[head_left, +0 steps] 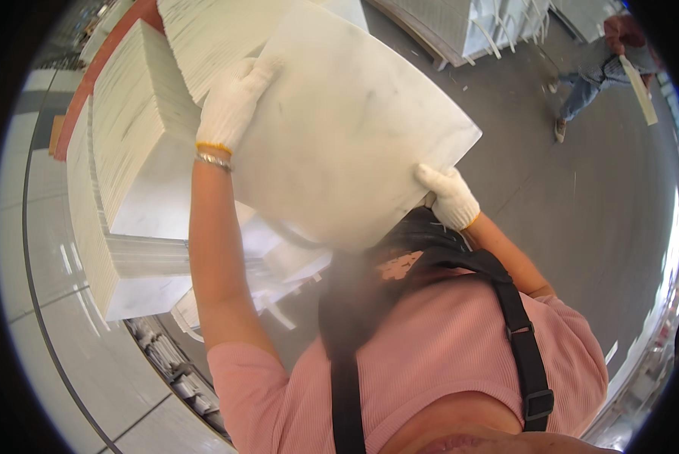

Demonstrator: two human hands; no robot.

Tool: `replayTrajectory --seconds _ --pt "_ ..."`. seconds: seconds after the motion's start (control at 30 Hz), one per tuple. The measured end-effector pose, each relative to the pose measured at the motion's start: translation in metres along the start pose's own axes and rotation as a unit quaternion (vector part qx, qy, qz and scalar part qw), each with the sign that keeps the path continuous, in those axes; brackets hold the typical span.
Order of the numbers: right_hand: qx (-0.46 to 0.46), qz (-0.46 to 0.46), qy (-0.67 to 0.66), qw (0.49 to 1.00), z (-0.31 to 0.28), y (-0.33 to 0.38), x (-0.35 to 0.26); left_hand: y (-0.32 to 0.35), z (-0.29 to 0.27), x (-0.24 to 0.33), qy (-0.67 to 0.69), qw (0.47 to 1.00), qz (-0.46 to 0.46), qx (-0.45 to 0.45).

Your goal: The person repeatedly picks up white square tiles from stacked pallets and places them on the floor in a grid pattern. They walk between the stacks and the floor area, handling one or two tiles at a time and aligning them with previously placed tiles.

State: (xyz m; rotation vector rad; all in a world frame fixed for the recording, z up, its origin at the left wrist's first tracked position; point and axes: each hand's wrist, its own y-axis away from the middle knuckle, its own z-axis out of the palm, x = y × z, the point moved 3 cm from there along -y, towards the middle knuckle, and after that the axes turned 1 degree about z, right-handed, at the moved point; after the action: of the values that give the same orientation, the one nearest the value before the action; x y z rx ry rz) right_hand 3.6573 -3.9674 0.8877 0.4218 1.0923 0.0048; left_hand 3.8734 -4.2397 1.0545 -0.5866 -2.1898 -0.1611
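Observation:
A large white stone-look tile (347,129) with faint grey veining is held up tilted in front of me. My left hand (237,102), in a white knitted glove with a yellow cuff edge, grips its left edge, the thumb lying along the face. At the lower right edge my right hand (448,197), gloved the same way, has its thumb on the face and its other fingers behind, out of sight. To the left of the tile, close behind my left hand, rise tall stacks of similar tiles (139,129).
A red beam (101,72) runs along the far side of the stacks. Strapped stacks of tiles (479,30) stand at the far end. On the right a person (604,64) holds a pale strip (640,91) on the grey floor (581,212). Large pale panels (48,250) line the left.

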Motion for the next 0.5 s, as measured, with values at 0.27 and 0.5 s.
replayTrajectory --seconds 0.27,0.5 --pt "-0.036 0.074 -0.161 0.984 -0.037 0.071 0.069 -0.011 0.084 -0.002 -0.117 0.977 -0.002 -0.176" --pt "0.486 -0.267 0.477 0.682 -0.073 0.154 -0.056 -0.013 0.12 0.005 -0.12 0.969 0.04 -0.211"
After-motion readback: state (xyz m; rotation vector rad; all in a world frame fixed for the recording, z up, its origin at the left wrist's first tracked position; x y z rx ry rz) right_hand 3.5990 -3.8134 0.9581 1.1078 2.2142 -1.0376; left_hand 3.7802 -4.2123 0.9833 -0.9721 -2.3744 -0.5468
